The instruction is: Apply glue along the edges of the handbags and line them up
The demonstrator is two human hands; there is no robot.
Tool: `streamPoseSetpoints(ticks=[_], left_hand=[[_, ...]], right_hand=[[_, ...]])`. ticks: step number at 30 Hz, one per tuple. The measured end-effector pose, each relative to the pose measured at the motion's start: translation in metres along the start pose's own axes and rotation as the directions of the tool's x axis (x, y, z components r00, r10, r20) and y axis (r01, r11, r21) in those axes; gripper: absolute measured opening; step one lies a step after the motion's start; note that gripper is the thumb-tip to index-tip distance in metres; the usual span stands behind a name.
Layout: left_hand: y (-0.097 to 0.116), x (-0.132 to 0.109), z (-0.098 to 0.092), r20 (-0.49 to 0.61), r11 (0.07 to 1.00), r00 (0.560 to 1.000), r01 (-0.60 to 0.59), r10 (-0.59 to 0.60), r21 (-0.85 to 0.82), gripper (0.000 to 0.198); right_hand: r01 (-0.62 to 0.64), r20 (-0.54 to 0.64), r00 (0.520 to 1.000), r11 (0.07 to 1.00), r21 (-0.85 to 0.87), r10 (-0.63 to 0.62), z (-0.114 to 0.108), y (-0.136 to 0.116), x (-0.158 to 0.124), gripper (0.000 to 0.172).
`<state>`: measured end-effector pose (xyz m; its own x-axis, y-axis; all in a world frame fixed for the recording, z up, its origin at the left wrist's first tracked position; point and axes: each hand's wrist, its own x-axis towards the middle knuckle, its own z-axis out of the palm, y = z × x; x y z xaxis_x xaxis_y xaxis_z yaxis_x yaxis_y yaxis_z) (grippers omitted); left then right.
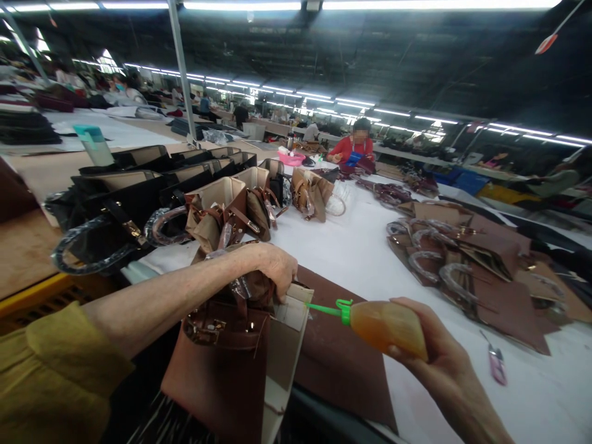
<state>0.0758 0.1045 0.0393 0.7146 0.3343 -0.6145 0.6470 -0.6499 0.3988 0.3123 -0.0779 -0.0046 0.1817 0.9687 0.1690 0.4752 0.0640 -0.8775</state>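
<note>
A brown handbag (222, 376) with gold clasps stands tilted at the table's near edge, its cream lining showing on the right. My left hand (277, 268) reaches over it, its fingers bent down and closed on the top edge of the lining (293, 308); the fingertips are partly hidden. My right hand (430, 345) is wrapped round a squeeze bottle (388, 324) of amber liquid, held on its side. The bottle's green nozzle (324, 308) points left, its tip at the lining's edge. Beneath the bottle lies a flat brown panel (342, 357).
Black handbags (115, 197) and tan handbags (222, 203) stand at the left. Brown bag pieces with plastic-wrapped handles (462, 246) are piled at the right. Thread snips (496, 364) lie on the white table (319, 246). A co-worker (354, 148) in red sits across.
</note>
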Motion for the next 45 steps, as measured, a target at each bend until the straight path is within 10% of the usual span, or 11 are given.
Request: streamPoseSetpoints(ticks=[45], left_hand=[[0.005, -0.008, 0.001, 0.051, 0.995, 0.998, 0.045, -0.049, 0.090, 0.035]], right_hand=[[-0.057, 0.201, 0.976, 0.991, -0.123, 0.081, 0.014, 0.016, -0.040, 0.047]])
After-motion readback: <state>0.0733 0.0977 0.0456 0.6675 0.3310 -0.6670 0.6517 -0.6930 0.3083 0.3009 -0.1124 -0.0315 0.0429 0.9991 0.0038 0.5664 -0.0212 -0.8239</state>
